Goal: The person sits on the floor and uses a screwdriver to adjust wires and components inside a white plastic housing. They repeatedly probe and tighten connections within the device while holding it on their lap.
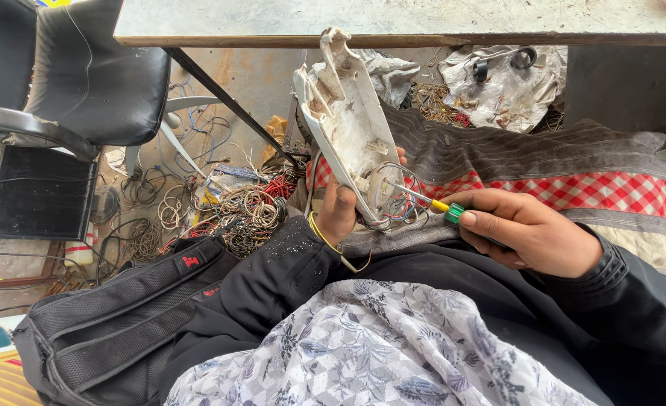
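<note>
My left hand (338,209) grips the lower end of a dirty white plastic casing (345,120), held upright with its open inner side toward me. Coloured wires (397,214) hang from the bottom of the casing. My right hand (524,231) holds a screwdriver (436,204) with a yellow and green handle, its metal tip resting inside the lower part of the casing. Both arms wear black sleeves. A patterned grey and white cloth (378,353) lies over my lap.
A black backpack (122,316) sits at lower left. Tangled wires and coils (235,207) cover the floor. A black chair (92,75) stands at upper left, a table edge (393,34) runs overhead, and a red checked cloth (588,188) lies to the right.
</note>
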